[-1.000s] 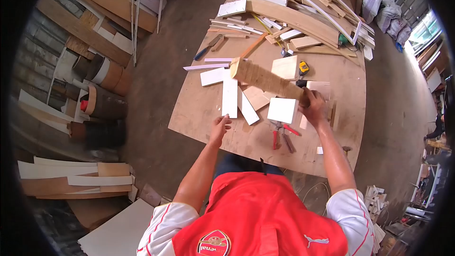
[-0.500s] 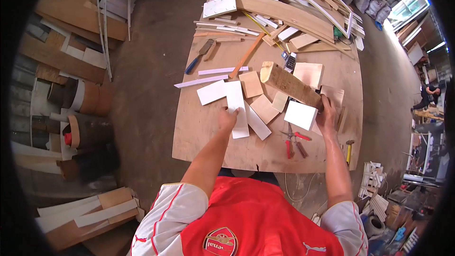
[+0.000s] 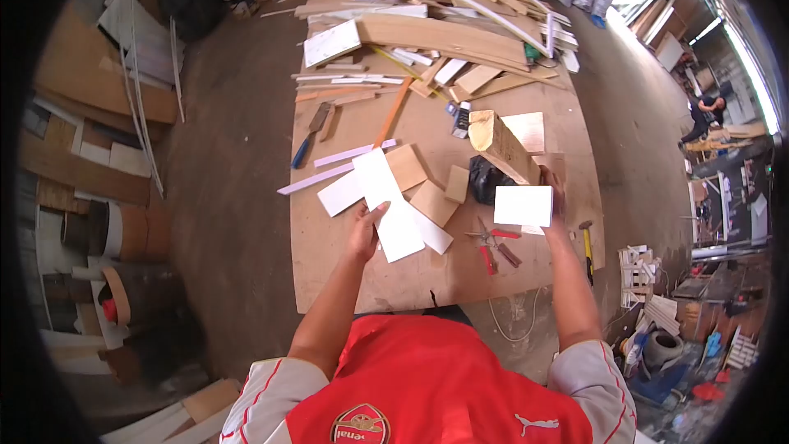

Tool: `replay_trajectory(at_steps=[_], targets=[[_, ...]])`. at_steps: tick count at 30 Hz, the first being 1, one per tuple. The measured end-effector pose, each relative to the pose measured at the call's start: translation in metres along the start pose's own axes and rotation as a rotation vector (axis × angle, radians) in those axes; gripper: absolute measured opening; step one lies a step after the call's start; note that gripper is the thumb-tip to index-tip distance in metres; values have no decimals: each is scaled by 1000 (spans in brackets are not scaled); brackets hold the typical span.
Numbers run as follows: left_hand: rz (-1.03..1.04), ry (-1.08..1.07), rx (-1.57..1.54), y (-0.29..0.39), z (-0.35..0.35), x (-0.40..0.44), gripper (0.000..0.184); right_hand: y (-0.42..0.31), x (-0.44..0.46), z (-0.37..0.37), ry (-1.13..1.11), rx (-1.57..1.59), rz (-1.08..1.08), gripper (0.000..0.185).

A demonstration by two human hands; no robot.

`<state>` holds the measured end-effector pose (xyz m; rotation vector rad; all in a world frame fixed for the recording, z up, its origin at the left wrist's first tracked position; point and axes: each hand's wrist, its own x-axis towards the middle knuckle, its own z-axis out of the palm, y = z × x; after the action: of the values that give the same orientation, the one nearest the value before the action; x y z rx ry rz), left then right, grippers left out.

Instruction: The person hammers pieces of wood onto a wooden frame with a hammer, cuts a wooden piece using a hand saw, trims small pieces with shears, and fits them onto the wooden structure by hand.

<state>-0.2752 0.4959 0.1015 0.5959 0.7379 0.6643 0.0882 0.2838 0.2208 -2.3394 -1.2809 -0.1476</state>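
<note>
My left hand (image 3: 366, 232) is closed on the edge of a long white board (image 3: 389, 205), thumb on top. Other white boards (image 3: 339, 195) and bare wood squares (image 3: 407, 166) lie against it. My right hand (image 3: 555, 201) is closed around the near end of a thick wooden block (image 3: 503, 148), which is raised and angled away from me. A white rectangular piece (image 3: 523, 206) sits at that same end; whether it is joined to the block I cannot tell. Most of my right fingers are hidden. A black bundle (image 3: 491, 179) shows beneath the block.
Red-handled pliers (image 3: 488, 256) and a yellow-handled hammer (image 3: 587, 248) lie near the right hand. A blue-handled chisel-like tool (image 3: 303, 146) lies at the left. Wood strips (image 3: 460, 29) are heaped along the far side. Another person (image 3: 704, 113) is far off at the right.
The view has shifted. The white board in my left hand has turned, its near end swinging right. The block in my right hand has swung to point more directly away, uncovering the black bundle.
</note>
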Motion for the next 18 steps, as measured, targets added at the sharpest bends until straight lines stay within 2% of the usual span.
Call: replay_trajectory(at_steps=[4, 7, 8, 9, 13, 17, 18], targets=[[139, -195, -4, 100, 110, -29, 34, 22, 4, -9, 58, 183, -91, 48], [288, -298, 51, 141, 186, -40, 36, 18, 10, -39, 53, 410, -40, 43], [337, -305, 204, 151, 201, -35, 38, -6, 12, -77, -8, 402, 17, 38], [297, -292, 218, 163, 231, -45, 39, 19, 10, -74, 13, 288, 14, 36], [377, -386, 405, 192, 355, -83, 44, 76, 19, -89, -56, 221, -13, 35], [382, -386, 754, 187, 467, -110, 51, 115, 38, -85, -158, 202, -83, 33], [438, -428, 825, 182, 487, -110, 58, 122, 43, -83, -176, 200, -103, 32]])
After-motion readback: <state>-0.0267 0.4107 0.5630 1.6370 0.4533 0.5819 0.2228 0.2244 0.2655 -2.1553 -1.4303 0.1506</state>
